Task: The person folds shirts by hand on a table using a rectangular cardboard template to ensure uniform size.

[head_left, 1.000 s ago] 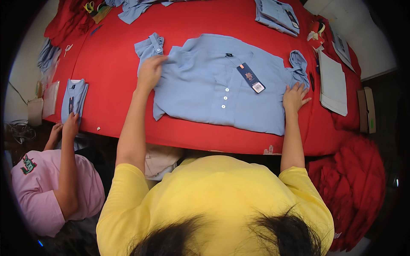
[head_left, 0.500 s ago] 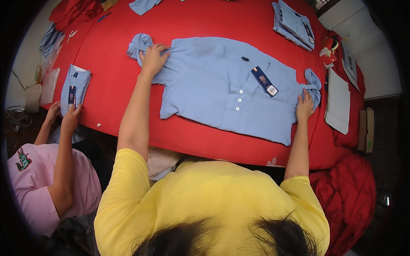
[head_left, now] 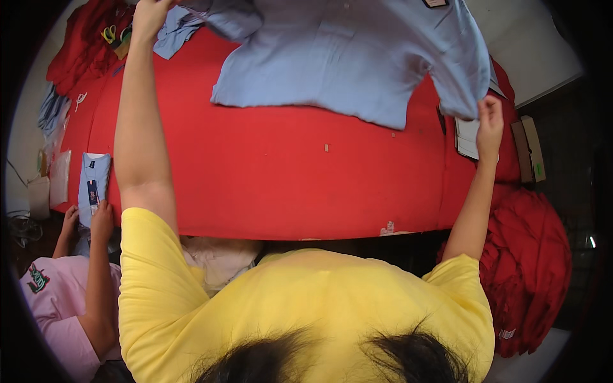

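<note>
A light blue short-sleeved shirt [head_left: 345, 64] is stretched between my hands, raised over the far side of the red-covered table [head_left: 287, 179]. Its upper part runs out of the top of the picture, and a corner of its dark tag [head_left: 436, 2] shows there. My left hand [head_left: 151, 18], at the top left, is closed on the sleeve side of the shirt, its fingertips partly cut off. My right hand [head_left: 490, 124] pinches the edge of the other sleeve, above the table's right end.
At left, a co-worker in a pink top [head_left: 67, 293] holds a folded blue shirt [head_left: 94, 175]. Yellow-handled scissors [head_left: 110, 33] and a blue garment [head_left: 172, 35] lie far left. White boards [head_left: 467, 137], a cardboard box [head_left: 529, 147] and heaped red cloth [head_left: 523, 274] are at right.
The shirt lay flat, buttons and tag facing up; now both hands have lifted it up and away from me. My left hand moved far left, my right hand up and right.
</note>
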A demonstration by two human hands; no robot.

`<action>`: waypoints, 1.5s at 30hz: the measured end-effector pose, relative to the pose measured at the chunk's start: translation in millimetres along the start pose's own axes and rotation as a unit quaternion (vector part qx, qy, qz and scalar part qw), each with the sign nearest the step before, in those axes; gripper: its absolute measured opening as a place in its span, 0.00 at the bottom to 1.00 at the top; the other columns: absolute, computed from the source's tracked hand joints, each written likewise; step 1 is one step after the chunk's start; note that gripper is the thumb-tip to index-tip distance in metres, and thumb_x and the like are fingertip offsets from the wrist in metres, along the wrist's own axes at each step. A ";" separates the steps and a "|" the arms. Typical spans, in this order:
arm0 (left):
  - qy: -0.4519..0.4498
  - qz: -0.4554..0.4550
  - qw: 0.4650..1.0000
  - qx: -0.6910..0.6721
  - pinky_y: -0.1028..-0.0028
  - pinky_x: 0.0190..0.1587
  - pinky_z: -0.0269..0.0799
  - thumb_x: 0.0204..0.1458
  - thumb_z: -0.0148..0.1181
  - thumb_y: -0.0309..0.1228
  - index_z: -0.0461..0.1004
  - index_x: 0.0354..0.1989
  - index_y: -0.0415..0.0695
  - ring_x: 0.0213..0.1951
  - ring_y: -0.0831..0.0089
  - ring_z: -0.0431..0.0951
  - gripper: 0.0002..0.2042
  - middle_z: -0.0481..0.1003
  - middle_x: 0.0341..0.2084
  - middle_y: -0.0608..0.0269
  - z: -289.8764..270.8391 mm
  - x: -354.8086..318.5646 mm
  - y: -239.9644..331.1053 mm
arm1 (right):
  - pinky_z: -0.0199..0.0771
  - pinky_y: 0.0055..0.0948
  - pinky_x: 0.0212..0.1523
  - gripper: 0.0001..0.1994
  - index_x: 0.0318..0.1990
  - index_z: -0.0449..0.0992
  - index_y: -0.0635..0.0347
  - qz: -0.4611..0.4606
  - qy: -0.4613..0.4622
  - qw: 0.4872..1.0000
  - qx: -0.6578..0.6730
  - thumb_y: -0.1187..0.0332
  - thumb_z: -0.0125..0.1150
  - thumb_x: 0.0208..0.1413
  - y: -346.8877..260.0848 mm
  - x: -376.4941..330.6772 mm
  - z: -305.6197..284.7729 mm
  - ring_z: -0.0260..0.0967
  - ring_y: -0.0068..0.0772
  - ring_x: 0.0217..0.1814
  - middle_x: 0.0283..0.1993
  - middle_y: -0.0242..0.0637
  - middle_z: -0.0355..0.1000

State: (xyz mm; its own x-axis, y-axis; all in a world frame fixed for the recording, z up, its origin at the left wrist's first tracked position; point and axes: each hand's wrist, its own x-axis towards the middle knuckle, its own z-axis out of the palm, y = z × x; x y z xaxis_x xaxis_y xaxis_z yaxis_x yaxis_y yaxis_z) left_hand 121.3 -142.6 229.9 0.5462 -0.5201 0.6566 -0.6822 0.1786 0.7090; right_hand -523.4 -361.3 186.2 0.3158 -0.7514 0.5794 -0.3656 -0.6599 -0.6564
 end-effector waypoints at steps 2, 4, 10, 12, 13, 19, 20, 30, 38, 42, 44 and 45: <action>-0.041 -0.035 0.998 0.023 0.78 0.40 0.70 0.57 0.55 0.29 0.76 0.46 0.39 0.37 0.80 0.76 0.11 0.78 0.36 0.67 -20.4 -3.9 -29.6 | 0.65 0.23 0.37 0.05 0.38 0.69 0.62 0.004 -0.134 0.990 -0.035 0.69 0.52 0.61 -56.6 -51.6 9.2 0.61 0.22 0.33 0.29 0.30 0.64; -0.021 -0.078 0.997 0.013 0.80 0.44 0.68 0.56 0.55 0.27 0.75 0.48 0.38 0.39 0.81 0.74 0.13 0.77 0.38 0.67 -51.9 -23.4 -45.4 | 0.69 0.29 0.41 0.06 0.40 0.71 0.63 0.023 -0.331 0.943 -0.005 0.72 0.55 0.56 -108.3 -92.6 25.6 0.69 0.30 0.36 0.31 0.39 0.70; -0.018 -0.178 0.922 0.342 0.67 0.65 0.52 0.54 0.56 0.32 0.62 0.63 0.41 0.67 0.57 0.54 0.26 0.60 0.62 0.43 -159.9 -123.2 -91.3 | 0.69 0.35 0.52 0.13 0.49 0.72 0.64 -0.123 -0.459 0.876 0.089 0.77 0.53 0.55 -119.2 -95.0 138.2 0.69 0.45 0.51 0.50 0.47 0.70; -0.082 -0.194 0.907 0.366 0.64 0.61 0.61 0.54 0.56 0.34 0.67 0.59 0.41 0.61 0.53 0.65 0.23 0.65 0.58 0.42 -168.9 -171.3 -90.0 | 0.65 0.36 0.58 0.15 0.51 0.71 0.63 -0.166 -0.329 0.930 -0.014 0.78 0.49 0.57 -46.8 -68.4 198.6 0.65 0.48 0.56 0.55 0.49 0.68; -0.080 -0.260 0.885 0.377 0.62 0.56 0.66 0.53 0.56 0.34 0.71 0.55 0.43 0.55 0.50 0.70 0.20 0.70 0.51 0.40 -107.8 -194.3 -59.8 | 0.63 0.38 0.59 0.15 0.52 0.72 0.60 -0.145 -0.261 0.946 -0.123 0.75 0.49 0.58 5.6 -58.9 209.3 0.63 0.50 0.59 0.56 0.48 0.67; -0.058 -0.209 0.914 0.342 0.63 0.41 0.67 0.53 0.59 0.40 0.70 0.37 0.40 0.39 0.56 0.70 0.15 0.70 0.34 0.52 0.6 -383.5 65.0 | 0.64 0.50 0.52 0.13 0.48 0.73 0.56 -0.046 -0.131 0.938 -0.318 0.61 0.52 0.59 37.5 -55.3 257.1 0.63 0.53 0.55 0.52 0.45 0.68; -0.057 -0.129 0.916 0.376 0.62 0.43 0.65 0.51 0.61 0.41 0.70 0.37 0.41 0.40 0.56 0.70 0.15 0.70 0.35 0.53 23.5 -400.9 86.1 | 0.65 0.51 0.49 0.13 0.46 0.72 0.56 -0.085 -0.136 0.938 -0.307 0.60 0.52 0.59 36.7 -60.6 255.0 0.65 0.54 0.53 0.49 0.45 0.69; -0.382 -0.268 0.833 0.295 0.64 0.46 0.64 0.42 0.67 0.33 0.74 0.35 0.41 0.40 0.58 0.70 0.13 0.72 0.33 0.58 -40.1 -420.9 118.5 | 0.71 0.48 0.41 0.13 0.33 0.74 0.60 0.174 -0.404 0.791 -0.426 0.61 0.65 0.46 95.8 -114.5 33.0 0.73 0.53 0.42 0.37 0.51 0.75; 0.052 -0.280 0.931 0.227 0.62 0.54 0.64 0.56 0.56 0.41 0.68 0.57 0.45 0.55 0.51 0.65 0.22 0.66 0.54 0.51 32.3 -327.7 -0.6 | 0.62 0.40 0.59 0.20 0.60 0.66 0.56 -0.008 -0.134 0.978 -0.162 0.71 0.52 0.59 67.2 -81.6 149.8 0.59 0.51 0.60 0.58 0.47 0.65; -0.022 -0.202 0.901 0.383 0.62 0.47 0.70 0.57 0.53 0.42 0.66 0.55 0.43 0.47 0.50 0.73 0.21 0.72 0.47 0.47 87.5 -284.5 -47.3 | 0.64 0.39 0.57 0.21 0.58 0.68 0.54 0.065 -0.381 0.917 -0.104 0.69 0.58 0.55 62.6 -24.1 212.5 0.61 0.44 0.61 0.59 0.45 0.65; -0.026 -0.140 0.926 0.350 0.61 0.44 0.71 0.58 0.53 0.41 0.66 0.53 0.42 0.44 0.49 0.75 0.20 0.74 0.44 0.46 99.9 -253.5 -66.9 | 0.65 0.38 0.55 0.21 0.56 0.70 0.54 0.128 -0.590 0.796 -0.045 0.66 0.60 0.53 74.2 12.1 215.2 0.63 0.41 0.60 0.57 0.44 0.67; 0.005 -0.097 0.932 0.348 0.61 0.43 0.71 0.58 0.52 0.41 0.66 0.52 0.42 0.43 0.48 0.75 0.19 0.75 0.42 0.46 102.0 -231.3 -81.8 | 0.64 0.39 0.56 0.20 0.55 0.71 0.53 0.144 -0.539 0.822 -0.114 0.64 0.61 0.53 78.2 26.7 204.6 0.63 0.41 0.60 0.56 0.45 0.68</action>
State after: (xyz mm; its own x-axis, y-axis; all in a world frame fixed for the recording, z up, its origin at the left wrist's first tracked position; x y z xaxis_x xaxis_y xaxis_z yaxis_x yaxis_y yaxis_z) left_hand 1.3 -122.1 -6.3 0.6947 -0.4781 0.5374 -0.7180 -0.5057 0.4784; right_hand -364.4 -434.0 51.5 0.7353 -0.5246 -0.4290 -0.6764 -0.5288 -0.5127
